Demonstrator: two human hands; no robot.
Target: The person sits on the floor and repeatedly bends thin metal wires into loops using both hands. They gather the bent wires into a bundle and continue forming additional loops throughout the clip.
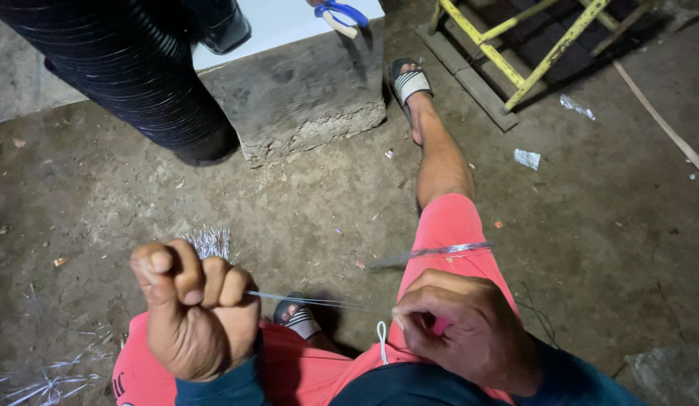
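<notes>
Packed-dirt floor (304, 218), dim and littered; concrete block (301, 94) ahead, black ribbed hose (131, 68) alongside, yellow metal frame (530, 37) beyond outstretched leg. Thin silvery strands (319, 302) stretched taut over pink shorts (447, 233), long axis running left-right. Left hand (195, 308) fisted tight around one end; right hand (470, 331) pinching other.

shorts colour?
Pink-red shorts, clearest in the head view, beneath both hands pulling a thin strand.
</notes>
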